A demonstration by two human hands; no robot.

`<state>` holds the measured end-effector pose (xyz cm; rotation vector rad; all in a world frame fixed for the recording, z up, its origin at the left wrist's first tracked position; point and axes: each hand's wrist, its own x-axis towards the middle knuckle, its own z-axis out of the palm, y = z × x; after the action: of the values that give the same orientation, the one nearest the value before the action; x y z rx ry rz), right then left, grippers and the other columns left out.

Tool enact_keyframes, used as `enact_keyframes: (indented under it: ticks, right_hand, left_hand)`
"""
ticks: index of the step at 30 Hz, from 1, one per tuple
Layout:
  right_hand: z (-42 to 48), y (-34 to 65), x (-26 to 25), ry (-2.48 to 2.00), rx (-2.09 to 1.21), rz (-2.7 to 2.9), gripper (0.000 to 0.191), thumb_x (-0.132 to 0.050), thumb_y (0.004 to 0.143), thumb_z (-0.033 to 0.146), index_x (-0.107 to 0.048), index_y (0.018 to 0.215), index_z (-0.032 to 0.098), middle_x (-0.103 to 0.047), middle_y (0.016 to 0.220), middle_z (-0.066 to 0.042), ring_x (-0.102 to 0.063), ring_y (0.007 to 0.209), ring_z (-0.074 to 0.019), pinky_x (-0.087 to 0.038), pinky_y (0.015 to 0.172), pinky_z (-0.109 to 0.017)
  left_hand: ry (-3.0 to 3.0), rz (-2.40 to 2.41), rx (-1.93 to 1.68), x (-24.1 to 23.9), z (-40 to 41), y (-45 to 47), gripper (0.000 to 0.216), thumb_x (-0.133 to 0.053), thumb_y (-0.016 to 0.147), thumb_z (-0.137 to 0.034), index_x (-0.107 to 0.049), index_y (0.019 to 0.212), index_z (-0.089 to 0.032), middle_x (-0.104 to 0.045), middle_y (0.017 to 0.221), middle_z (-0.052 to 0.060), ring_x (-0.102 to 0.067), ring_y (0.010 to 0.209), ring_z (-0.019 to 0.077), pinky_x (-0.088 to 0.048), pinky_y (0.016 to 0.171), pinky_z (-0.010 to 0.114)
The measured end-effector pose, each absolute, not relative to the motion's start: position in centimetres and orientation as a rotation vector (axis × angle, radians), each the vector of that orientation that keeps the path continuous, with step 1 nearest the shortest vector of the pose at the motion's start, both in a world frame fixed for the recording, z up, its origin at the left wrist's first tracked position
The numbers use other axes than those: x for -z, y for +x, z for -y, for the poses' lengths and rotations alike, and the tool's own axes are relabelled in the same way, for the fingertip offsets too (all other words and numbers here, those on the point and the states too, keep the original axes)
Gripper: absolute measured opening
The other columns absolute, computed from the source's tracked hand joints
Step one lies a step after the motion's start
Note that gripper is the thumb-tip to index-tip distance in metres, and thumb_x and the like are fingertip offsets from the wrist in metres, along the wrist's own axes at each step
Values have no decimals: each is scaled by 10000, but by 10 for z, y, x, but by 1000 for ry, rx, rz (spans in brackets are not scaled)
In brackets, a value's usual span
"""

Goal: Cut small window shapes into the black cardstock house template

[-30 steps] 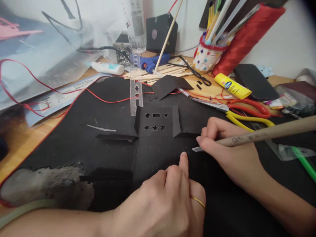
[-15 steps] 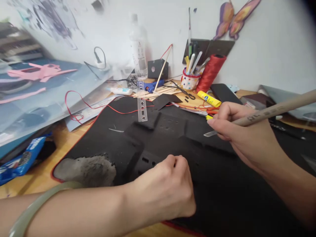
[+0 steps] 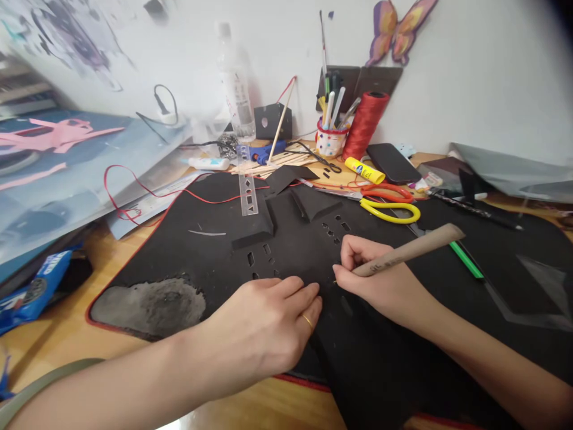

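Observation:
A black card [image 3: 295, 251] with folded-up flaps and several small cut-out openings lies on the dark mat. My left hand [image 3: 273, 322] rests on its near part, fingers laid together and pointing right, a ring on one finger; the thumb is hidden. To the right, my right hand [image 3: 380, 286] is closed pen-fashion around a craft knife with a grey-beige handle [image 3: 403, 252]. Its tip meets or hovers just above the card beside my left fingertips; I cannot tell which. A clear stencil ruler [image 3: 248, 194] lies beyond the left flap.
Scissors with red and yellow handles [image 3: 389, 209] lie past my right hand, near a green-handled cutter [image 3: 466, 260]. Behind are a yellow glue stick [image 3: 364, 170], a red thread spool [image 3: 367, 125], a pen cup [image 3: 331, 142] and a bottle [image 3: 237, 89]. A worn grey patch [image 3: 152, 304] marks the mat.
My right hand has come down and left to the card with the craft knife. My left hand has loosened from a fist and shifted left. The card has turned, and the scissors show more fully.

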<state>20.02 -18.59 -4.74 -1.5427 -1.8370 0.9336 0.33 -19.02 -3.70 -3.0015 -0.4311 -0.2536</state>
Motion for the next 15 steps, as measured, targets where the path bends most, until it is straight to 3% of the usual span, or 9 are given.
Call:
enact_keyframes:
  ticks: [5,15]
  right_hand:
    - [183,202,58,-1497,-913,1898,258,-482,701,114,-279,559,190,-312,517,65,-291,482,-64,-246,442,-203]
    - [184,209,57,-1465,-919,1970,260,-513,743,187,-314,575,195,-366,538,57,-317,476,-67,-262,433,-206]
  left_hand:
    - [-3045,371,272,45,188,9,255,-348,882,-109,-599,923,-81,-590,1031,121,-537,883,208,-514,657,300]
    - [-3056,432,366,52,186,10,215,-386,869,-116,-598,897,-96,-584,1041,103,-529,830,204,-489,543,274]
